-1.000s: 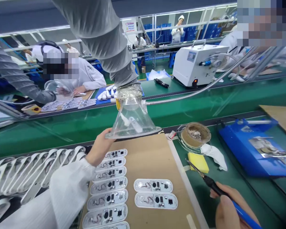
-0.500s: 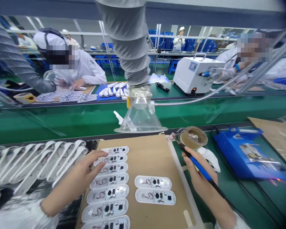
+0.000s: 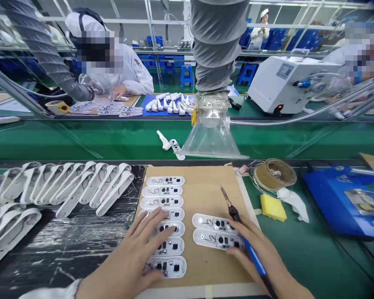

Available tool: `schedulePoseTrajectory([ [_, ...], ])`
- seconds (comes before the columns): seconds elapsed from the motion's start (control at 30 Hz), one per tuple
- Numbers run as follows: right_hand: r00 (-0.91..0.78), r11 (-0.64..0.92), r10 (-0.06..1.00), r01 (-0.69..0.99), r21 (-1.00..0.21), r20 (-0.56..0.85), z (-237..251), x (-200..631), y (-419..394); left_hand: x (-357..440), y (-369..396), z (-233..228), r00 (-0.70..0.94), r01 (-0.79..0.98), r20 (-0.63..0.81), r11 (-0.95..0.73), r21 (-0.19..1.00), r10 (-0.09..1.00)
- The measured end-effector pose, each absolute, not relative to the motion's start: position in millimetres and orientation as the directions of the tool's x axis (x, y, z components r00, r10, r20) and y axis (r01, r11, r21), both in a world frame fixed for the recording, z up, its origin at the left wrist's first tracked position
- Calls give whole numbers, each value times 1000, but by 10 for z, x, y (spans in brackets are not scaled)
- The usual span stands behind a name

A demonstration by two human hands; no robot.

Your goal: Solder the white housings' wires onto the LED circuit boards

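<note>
A column of white oval casings with circuit boards [image 3: 165,202] lies on the brown board [image 3: 202,187]. My left hand [image 3: 134,249] is spread over the lower part of that column, its fingertips on or just above the casings. In my right hand [image 3: 264,249] is a soldering iron [image 3: 252,252] with a blue handle, its bare tip pointing up and away from me. The fingers of that hand reach the right ends of two more oval casings [image 3: 210,238], which lie side by side; those ends are partly covered.
White curved handles [image 3: 77,187] lie in rows on black wrap at left. On the right are a solder spool [image 3: 276,174], a yellow sponge [image 3: 273,207] and a blue device [image 3: 339,199]. A clear fume hood [image 3: 212,139] hangs ahead. A co-worker [image 3: 127,70] sits opposite.
My left hand has come down from the top of the column to its lower part. My right hand has moved left with the soldering iron, from beside the spool to the two casings.
</note>
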State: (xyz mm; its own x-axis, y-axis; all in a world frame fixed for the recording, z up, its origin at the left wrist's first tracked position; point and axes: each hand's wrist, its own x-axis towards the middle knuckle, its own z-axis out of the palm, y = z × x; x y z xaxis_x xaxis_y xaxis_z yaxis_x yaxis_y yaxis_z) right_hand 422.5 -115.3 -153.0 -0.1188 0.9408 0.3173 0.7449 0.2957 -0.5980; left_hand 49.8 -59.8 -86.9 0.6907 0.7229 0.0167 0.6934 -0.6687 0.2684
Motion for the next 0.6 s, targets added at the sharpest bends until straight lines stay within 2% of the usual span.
schedulePoseTrajectory([
  [0.07, -263, 377, 924, 747, -549, 277, -1592, 4239, -1152, 448, -712, -969, 703, 689, -5, -679, 253, 711],
  [0.13, -328, 401, 916, 763, -507, 231, -1626, 4253, -1109, 409, -781, -1043, 694, 699, -24, -666, 262, 719],
  [0.33, -331, 386, 922, 772, -505, 199, -1620, 4264, -865, 389, -821, -1097, 658, 722, -50, -609, 328, 752],
  [0.5, -311, 378, 926, 771, -512, 214, -1609, 4245, -736, 439, -855, -1033, 664, 724, -123, -593, 353, 738],
  [0.6, -320, 388, 922, 782, -488, 220, -1581, 4259, -688, 434, -834, -930, 684, 700, -114, -605, 379, 720],
])
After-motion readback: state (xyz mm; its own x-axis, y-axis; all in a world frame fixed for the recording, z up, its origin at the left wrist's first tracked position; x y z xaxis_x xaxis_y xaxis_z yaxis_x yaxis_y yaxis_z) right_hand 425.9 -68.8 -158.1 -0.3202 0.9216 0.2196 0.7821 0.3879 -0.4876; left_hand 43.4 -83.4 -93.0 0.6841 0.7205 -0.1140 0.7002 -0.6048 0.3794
